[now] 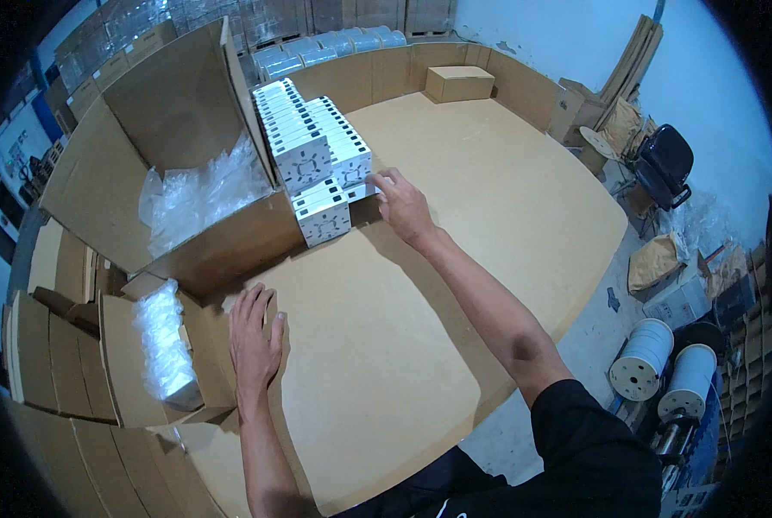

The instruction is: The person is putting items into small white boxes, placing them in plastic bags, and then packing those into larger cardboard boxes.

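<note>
The left hand (255, 332) lies flat and open on the table (455, 173), bracing. The right hand (400, 205), fingers loosely spread, touches the white boxes (310, 147), steadying the stack beside the carton (170, 112); it grips nothing.

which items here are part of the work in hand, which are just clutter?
In hand:
right hand touching the stack of white boxes
left hand flat on the cardboard-covered table
open carton with plastic wrap

Lying about:
small closed carton
white spools
black chair
</note>
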### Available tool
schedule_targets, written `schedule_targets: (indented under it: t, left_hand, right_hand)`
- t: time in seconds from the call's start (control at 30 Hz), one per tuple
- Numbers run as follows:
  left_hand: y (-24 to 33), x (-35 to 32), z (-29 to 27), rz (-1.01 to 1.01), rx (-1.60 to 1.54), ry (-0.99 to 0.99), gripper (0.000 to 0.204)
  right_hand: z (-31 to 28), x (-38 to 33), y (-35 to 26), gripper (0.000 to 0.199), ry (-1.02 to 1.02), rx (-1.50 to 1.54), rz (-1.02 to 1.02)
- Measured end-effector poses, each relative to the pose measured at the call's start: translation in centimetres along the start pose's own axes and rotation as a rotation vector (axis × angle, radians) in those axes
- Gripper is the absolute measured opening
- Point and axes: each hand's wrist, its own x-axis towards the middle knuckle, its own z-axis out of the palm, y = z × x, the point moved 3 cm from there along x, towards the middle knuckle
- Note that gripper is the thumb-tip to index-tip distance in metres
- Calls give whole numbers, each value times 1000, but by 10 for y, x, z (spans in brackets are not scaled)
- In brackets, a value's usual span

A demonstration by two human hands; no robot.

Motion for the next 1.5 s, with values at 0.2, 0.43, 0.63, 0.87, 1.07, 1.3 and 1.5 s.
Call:
schedule_targets:
  t: [0.2,0.43,0.63,0.87,1.07,1.3,1.5]
  left_hand:
    - [-6,-5,2,12,-57,41,42]
    - [-9,-12,0,-124,-278,62,40]
    - [-11,-14,-1,-227,-528,141,36]
    - [-18,-7,-3,-346,-865,47,28]
    - [-27,-8,-8,-432,-1125,35,34]
    - [-41,-4,-8,-393,-1216,201,30]
    - [-29,0,0,-331,-1136,247,39]
  right_hand:
    - [-18,-22,-10,35,50,83,37]
    - [-36,-50,-36,27,42,203,112]
    - [-37,-61,-85,29,17,314,95]
    - [-26,-56,-156,26,-145,533,133]
    - [-8,-62,-194,25,-428,734,192]
    - [8,-73,-199,28,-259,748,-28]
    - [49,-81,-174,25,-127,1130,216]
